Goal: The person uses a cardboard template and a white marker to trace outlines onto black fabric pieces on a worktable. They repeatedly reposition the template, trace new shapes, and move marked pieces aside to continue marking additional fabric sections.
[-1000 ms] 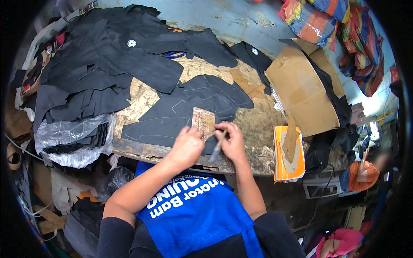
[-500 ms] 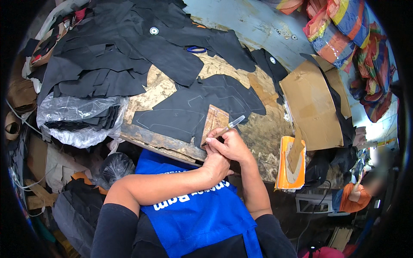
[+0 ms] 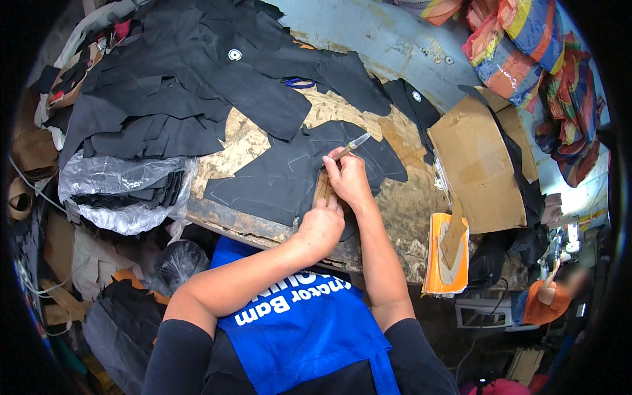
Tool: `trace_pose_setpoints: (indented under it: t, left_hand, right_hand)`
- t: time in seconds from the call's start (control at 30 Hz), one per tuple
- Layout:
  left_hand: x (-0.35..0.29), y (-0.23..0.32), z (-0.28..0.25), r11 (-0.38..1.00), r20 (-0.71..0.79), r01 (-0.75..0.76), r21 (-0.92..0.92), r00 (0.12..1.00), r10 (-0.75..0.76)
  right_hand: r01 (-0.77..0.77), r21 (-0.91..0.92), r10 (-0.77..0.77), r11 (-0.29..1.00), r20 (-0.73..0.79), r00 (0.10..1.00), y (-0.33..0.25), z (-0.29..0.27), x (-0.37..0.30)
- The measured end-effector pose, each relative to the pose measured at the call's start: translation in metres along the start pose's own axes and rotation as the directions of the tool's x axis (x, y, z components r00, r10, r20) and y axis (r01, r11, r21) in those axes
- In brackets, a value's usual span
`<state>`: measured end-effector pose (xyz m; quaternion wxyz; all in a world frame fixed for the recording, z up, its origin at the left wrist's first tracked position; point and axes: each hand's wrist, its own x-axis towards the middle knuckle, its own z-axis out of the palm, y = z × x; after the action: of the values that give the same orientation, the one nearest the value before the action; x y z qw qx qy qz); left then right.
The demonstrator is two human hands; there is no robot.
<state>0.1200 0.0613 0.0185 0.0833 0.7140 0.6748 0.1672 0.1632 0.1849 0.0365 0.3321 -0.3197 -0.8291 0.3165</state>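
My right hand (image 3: 349, 179) is closed round a pen (image 3: 350, 146), its clear barrel pointing up and to the right. Just below it, my left hand (image 3: 322, 227) presses its fingers onto a narrow brown template (image 3: 323, 186), holding it against the black sheet. Both hands cover parts of the template, and the pen's tip is hard to make out. The black sheet of material (image 3: 263, 187) lies on the worn wooden board, with pale outlines of curved shapes drawn on it.
Black pieces (image 3: 158, 99) pile up at the far left, above a plastic bag (image 3: 125, 191) of cut pieces. Blue-handled scissors (image 3: 300, 83) lie beyond the sheet. A cardboard box (image 3: 477, 164) and an orange-edged pad (image 3: 446, 253) stand right. Another person (image 3: 546, 299) is at the far right.
My right hand has moved up and away from me with the pen, along the template. My left hand has shifted up onto the template's near part, and the hands are no longer crossed together.
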Motion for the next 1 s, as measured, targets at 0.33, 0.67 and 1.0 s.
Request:
trace_pose_setpoints:
  t: [0.33, 0.67, 1.0]
  left_hand:
    - [0.013, -0.015, -0.012, 0.986, 0.166, 0.076, -0.149, 0.985, -0.050]
    - [0.023, -0.027, -0.023, 0.971, 0.294, 0.075, -0.227, 0.956, -0.005]
    - [0.029, -0.050, -0.019, 0.903, 0.210, 0.048, -0.426, 0.977, 0.047]
  right_hand:
    - [-0.042, -0.092, 0.028, 0.995, -0.156, 0.987, 0.020, -0.014, -0.020]
    - [-0.226, 0.020, 0.224, 0.974, -0.220, 0.949, 0.020, -0.030, -0.059]
    - [-0.250, 0.044, 0.253, 0.967, -0.240, 0.937, -0.012, -0.032, -0.115]
